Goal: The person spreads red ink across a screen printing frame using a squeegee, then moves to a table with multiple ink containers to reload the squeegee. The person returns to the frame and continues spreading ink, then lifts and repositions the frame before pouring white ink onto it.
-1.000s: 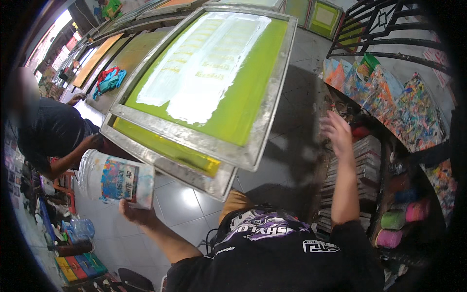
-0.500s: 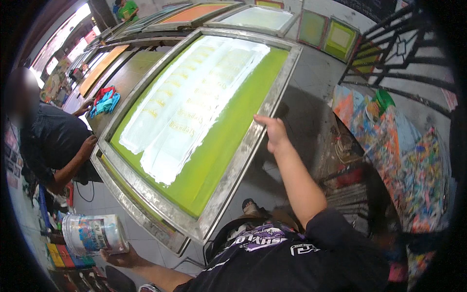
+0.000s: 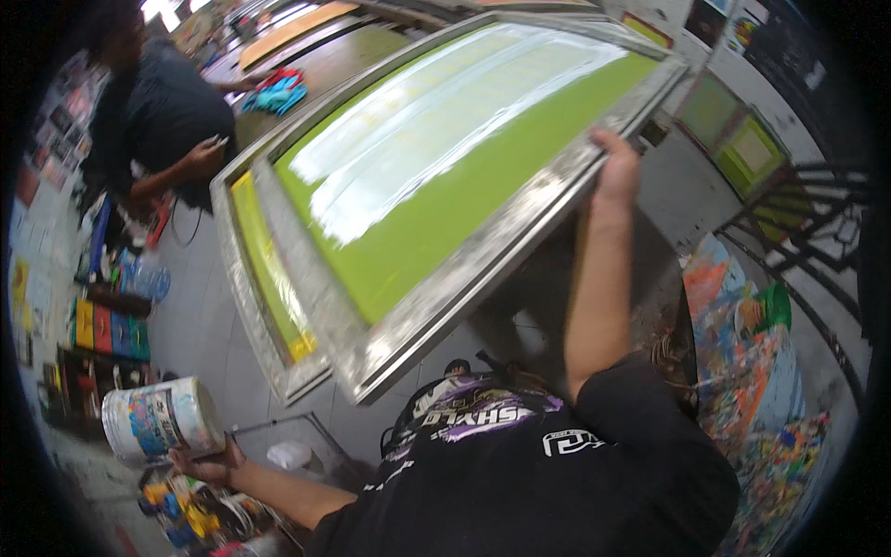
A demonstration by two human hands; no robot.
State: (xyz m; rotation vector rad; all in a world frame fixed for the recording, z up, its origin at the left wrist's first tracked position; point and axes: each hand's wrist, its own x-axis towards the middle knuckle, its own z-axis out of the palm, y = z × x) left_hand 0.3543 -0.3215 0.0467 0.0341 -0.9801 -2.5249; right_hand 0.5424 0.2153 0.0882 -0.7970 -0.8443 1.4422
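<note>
A metal-framed printing screen (image 3: pixel 483 227) tilts up in front of me, its green mesh streaked with broad bands of white ink (image 3: pixel 408 158). My right hand (image 3: pixel 617 172) grips the right rail of the frame, the thumb or fingertips showing over the top edge. A second framed screen (image 3: pixel 269 265) with yellow along its border lies beneath it, showing at the left. Off at the lower left, my left hand (image 3: pixel 209 462) supports a white, paint-splashed bucket (image 3: pixel 167 418) from its base; the bucket lies tilted on its side. Its opening faces away from me.
A co-worker (image 3: pixel 167 121) in dark clothes stands at the left by a table with red and blue cloths (image 3: pixel 278 93). Coloured drawers (image 3: pixel 109 330) and bottles line the left side. At right are a black metal gate (image 3: pixel 807 213) and a paint-stained surface (image 3: pixel 742 353).
The upper screen has slid up and right with my right hand, uncovering more of the screen beneath. The bucket has shifted slightly down and left. My view has also turned.
</note>
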